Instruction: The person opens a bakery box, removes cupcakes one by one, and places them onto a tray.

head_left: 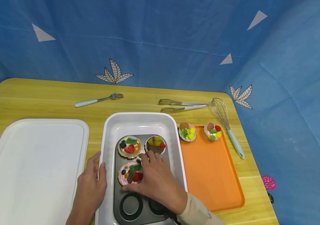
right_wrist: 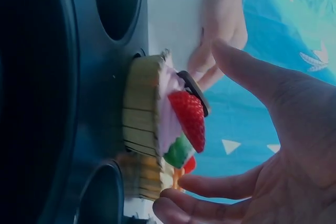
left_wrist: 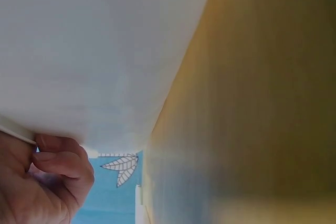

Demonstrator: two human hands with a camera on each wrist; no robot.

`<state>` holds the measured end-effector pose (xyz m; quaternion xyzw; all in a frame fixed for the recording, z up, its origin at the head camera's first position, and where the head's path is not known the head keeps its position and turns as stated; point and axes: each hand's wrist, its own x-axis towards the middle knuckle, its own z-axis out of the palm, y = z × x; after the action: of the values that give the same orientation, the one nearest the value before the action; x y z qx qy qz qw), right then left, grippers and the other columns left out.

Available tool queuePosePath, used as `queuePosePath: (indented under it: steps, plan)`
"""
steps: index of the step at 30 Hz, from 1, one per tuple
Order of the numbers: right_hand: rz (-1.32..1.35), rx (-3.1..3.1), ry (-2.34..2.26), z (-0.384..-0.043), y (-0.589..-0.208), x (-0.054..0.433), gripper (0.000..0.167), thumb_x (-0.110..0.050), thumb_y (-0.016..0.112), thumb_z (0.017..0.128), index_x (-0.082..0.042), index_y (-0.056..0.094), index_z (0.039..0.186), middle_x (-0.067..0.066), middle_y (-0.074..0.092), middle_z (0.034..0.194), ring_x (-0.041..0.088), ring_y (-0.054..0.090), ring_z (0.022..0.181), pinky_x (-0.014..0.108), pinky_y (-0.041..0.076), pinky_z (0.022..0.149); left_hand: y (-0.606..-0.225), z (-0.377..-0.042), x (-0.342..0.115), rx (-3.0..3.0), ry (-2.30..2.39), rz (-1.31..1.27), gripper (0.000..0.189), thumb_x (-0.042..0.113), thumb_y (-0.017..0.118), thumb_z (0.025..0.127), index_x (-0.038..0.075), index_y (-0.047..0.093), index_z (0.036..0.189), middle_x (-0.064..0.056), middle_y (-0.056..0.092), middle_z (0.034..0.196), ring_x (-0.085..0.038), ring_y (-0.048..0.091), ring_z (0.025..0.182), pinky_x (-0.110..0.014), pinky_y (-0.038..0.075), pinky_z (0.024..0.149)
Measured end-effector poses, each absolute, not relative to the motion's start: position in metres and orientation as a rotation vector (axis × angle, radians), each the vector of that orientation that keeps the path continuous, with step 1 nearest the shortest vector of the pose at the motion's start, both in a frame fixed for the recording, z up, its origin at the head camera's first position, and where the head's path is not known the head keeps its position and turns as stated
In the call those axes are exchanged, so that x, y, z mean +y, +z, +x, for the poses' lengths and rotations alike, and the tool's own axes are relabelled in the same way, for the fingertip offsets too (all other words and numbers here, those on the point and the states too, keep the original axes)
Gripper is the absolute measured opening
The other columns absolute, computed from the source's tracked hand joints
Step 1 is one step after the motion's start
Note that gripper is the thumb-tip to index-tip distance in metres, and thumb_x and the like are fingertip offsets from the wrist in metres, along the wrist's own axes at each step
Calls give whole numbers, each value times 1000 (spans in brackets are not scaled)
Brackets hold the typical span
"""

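The right grip (head_left: 158, 181) spreads wide around the pink cake (head_left: 129, 175), likely light, best pinched by its case (right_wrist: 139, 107); the left grip (head_left: 89, 184) holds the tub (head_left: 141, 115).

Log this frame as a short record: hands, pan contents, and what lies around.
Left hand: grips the rim of the white deep tray
Right hand: spread around the pink-cream cupcake; contact unclear
Muffin pan: inside the deep tray; also holds a white-cream cupcake and a chocolate-cream cupcake
Orange tray: left cupcake and right cupcake at its far end
Utensils: fork, tongs, whisk
Far left: white tray or lid
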<state>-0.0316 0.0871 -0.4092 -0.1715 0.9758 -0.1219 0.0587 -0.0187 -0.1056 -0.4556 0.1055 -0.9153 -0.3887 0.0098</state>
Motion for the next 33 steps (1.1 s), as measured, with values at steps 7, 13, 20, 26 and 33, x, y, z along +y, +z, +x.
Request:
queuePosePath:
  steps: [7, 13, 20, 26, 33]
  plan:
    - [-533, 2929, -303, -31, -413, 84, 104, -80, 75, 64, -3, 57, 132, 14, 60, 125, 26, 56, 112, 45, 50, 91, -456, -18, -107, -2844, -1215, 305, 44, 18, 52, 104, 2, 44, 144, -3, 55, 73, -16, 46, 60, -30, 37, 53]
    - [-558, 2935, -292, -30, -416, 82, 103, -80, 76, 62, -3, 59, 129, 8, 58, 109, 18, 54, 94, 38, 51, 79, -456, -18, -107, -2845, -1221, 306, 44, 18, 53, 104, 1, 44, 144, -3, 56, 73, -16, 47, 61, -31, 37, 54]
    - [-564, 2901, -294, -30, -419, 81, 99, -78, 76, 63, -4, 60, 126, 5, 56, 100, 15, 53, 81, 33, 52, 72, -457, -19, -107, -2864, -1229, 309, 45, 19, 51, 105, 2, 43, 145, -4, 56, 75, -17, 48, 62, -31, 38, 55]
    - [-607, 2896, -289, -29, -421, 80, 97, -74, 79, 63, -2, 60, 125, 3, 54, 95, 14, 52, 80, 30, 48, 65, -457, -19, -107, -2825, -1238, 265, 43, 18, 52, 104, 1, 45, 143, -3, 59, 75, -15, 49, 62, -31, 39, 55]
    - [-639, 2872, -318, -30, -424, 78, 94, -68, 83, 64, -1, 58, 126, 3, 51, 93, 13, 52, 78, 27, 48, 62, -456, -18, -106, -2840, -1212, 294, 43, 18, 52, 104, 3, 44, 144, -3, 58, 74, -16, 50, 62, -33, 41, 58]
